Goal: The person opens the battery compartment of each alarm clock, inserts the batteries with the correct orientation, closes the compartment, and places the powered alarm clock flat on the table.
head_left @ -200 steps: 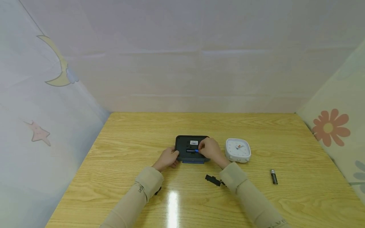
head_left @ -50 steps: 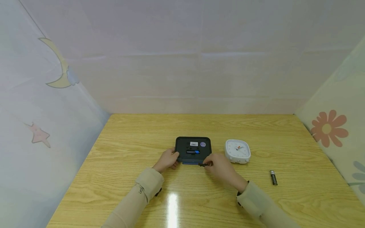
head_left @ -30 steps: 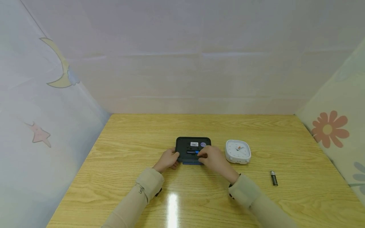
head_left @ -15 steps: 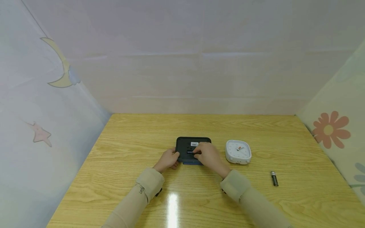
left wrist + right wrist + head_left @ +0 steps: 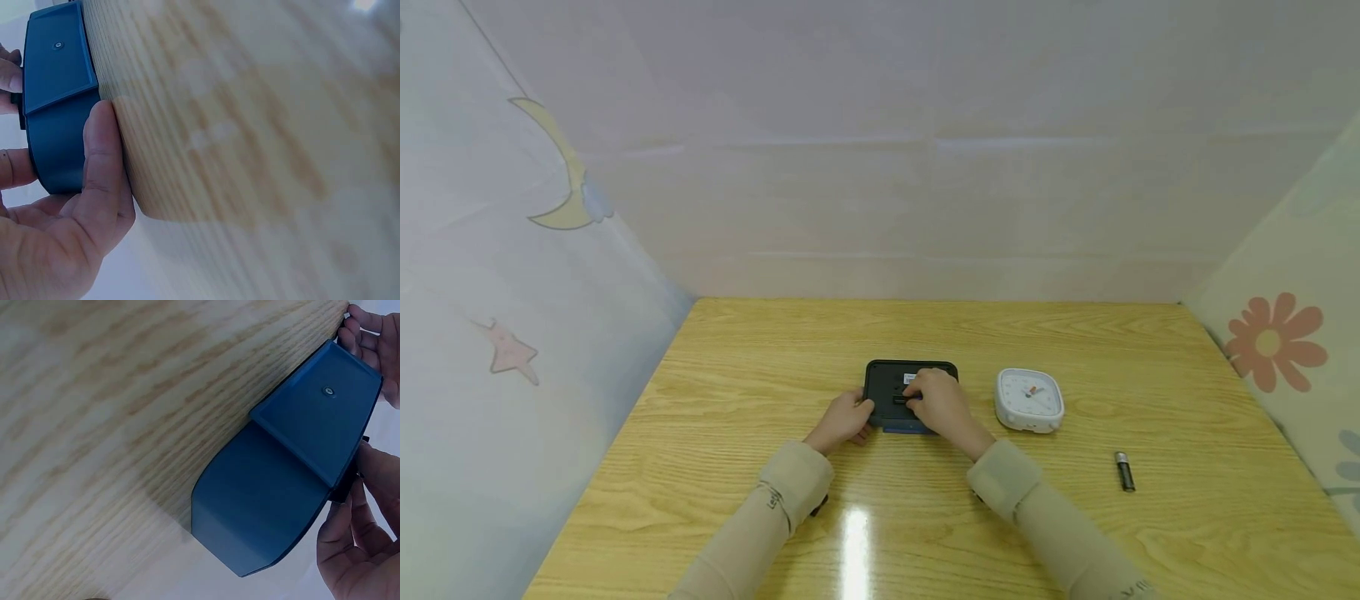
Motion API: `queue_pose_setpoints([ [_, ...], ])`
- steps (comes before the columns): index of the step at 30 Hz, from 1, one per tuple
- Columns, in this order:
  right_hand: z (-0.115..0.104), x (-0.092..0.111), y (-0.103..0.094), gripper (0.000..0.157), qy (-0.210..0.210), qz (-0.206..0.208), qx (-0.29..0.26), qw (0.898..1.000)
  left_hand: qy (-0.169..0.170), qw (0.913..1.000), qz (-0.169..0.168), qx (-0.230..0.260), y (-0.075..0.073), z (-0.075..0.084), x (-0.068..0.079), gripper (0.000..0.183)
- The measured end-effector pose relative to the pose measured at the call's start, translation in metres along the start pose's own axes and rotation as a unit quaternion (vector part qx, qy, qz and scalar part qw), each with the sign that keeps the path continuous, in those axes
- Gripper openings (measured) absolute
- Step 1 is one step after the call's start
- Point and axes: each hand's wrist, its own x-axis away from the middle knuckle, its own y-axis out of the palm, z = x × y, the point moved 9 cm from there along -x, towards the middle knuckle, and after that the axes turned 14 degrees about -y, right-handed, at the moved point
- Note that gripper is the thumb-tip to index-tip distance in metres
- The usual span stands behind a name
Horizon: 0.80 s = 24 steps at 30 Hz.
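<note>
A black rectangular device [image 5: 880, 377] lies back side up on the table, a white barcode label near its middle. My left hand [image 5: 841, 419] grips its left end, one finger on top and others along the side and lower edge, as the left wrist view shows. My right hand [image 5: 942, 404] pinches a small black battery cover [image 5: 344, 486] between thumb and fingers, against the back of the device at the battery slot. The blue-and-black battery in that slot is hidden by the cover and my fingers. Whether the cover is seated cannot be told.
A white alarm clock [image 5: 1030, 400] stands face up just right of the device. Farther right and nearer lies a loose black-and-silver battery [image 5: 1124, 472]. The wooden table [image 5: 760, 350] is bounded by pale cloth walls at the back and sides.
My right hand let go of the battery, picked the cover off the table, then brought it up and leftward over the slot, covering the battery. My left hand kept its grip.
</note>
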Motion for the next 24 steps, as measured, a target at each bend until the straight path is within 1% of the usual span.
queue_pose_setpoints([
  [4, 0.002, 0.0, 0.002, 0.01, 0.006, -0.002, 0.001, 1.0, -0.001, 1.0, -0.001, -0.001, 0.0, 0.0, 0.0, 0.042],
  [12, 0.002, 0.0, 0.006, 0.008, -0.003, -0.004, 0.007, 1.0, -0.002, 1.0, -0.004, 0.001, 0.0, -0.002, -0.001, 0.044],
  [17, -0.003, 0.002, 0.006, 0.007, -0.027, -0.001, 0.026, 0.999, -0.003, 1.0, -0.005, 0.002, 0.0, -0.002, -0.001, 0.045],
  [24, -0.009, 0.005, 0.005, 0.007, -0.055, 0.015, 0.027, 0.998, -0.001, 1.0, 0.0, -0.003, 0.0, -0.002, -0.002, 0.046],
])
